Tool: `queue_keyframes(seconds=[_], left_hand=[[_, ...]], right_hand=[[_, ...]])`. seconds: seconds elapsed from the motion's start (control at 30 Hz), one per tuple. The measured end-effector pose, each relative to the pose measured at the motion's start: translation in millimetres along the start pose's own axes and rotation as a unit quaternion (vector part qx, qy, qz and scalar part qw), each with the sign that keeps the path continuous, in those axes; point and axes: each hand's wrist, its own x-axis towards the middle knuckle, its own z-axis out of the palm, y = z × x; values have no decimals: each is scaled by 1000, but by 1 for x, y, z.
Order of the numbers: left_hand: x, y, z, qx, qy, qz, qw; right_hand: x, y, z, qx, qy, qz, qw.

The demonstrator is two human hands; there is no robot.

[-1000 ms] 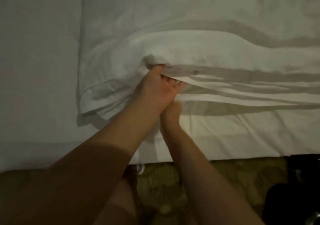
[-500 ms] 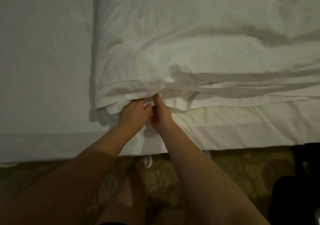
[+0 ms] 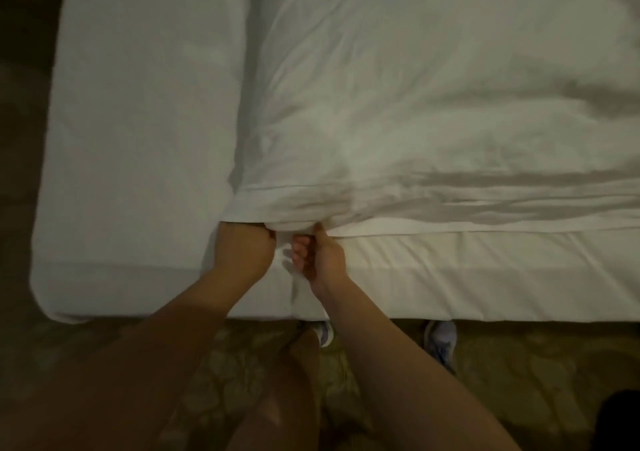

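Note:
A white duvet [image 3: 415, 104] lies rumpled across the right part of a white bed [image 3: 138, 138]. Its near edge reaches the bed's front side. My left hand [image 3: 242, 248] is under that edge near the duvet's left corner; its fingers are hidden in the cloth. Right beside it, my right hand [image 3: 317, 256] grips the same edge, fingers curled and thumb up against the fold. A bit of cloth hangs between the two hands.
The bare fitted sheet covers the bed's left part, with the mattress corner [image 3: 52, 308] at lower left. Patterned carpet [image 3: 519, 381] runs along the front. My shoes [image 3: 440, 339] stand by the bed side. A dark object [image 3: 620, 423] sits at lower right.
Both hands have drawn the duvet's edge toward me, from the middle of the bed to its front side. The view has pulled back, showing more of the bed's left part.

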Motion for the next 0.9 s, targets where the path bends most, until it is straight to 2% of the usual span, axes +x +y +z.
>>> queue_keyframes(seconds=[0.07,0.13,0.23,0.33,0.4,0.5,0.63,0.77,0.83,0.9], left_hand=[[-4,-4,2,91,-23,70,993],[-9,-10,0,112,1,114,987],[-19,-18,-6,105,24,86,990],[-22,-25,-3,78,51,83,992],[-23,-28,2,84,68,85,991],[-33,-27,12,83,-4,62,995],[-39,-31,20,84,-66,18,994],[-32,-33,18,-34,-5,-48,998],[-25,-29,15,-127,-5,-142,982],[-11,-23,12,-177,-10,-221,959]], right_hand=[[3,12,9,22,-19,14,999],[2,14,17,26,-15,18,999],[6,10,25,7,11,-3,1000],[1,12,27,-124,52,-62,989],[-8,19,18,-244,63,-102,962],[-17,22,3,-342,49,-136,929],[-28,36,4,-438,-5,-124,890],[-57,36,9,-327,41,-220,918],[-68,23,17,-271,58,-263,924],[-77,9,26,-240,53,-261,933]])
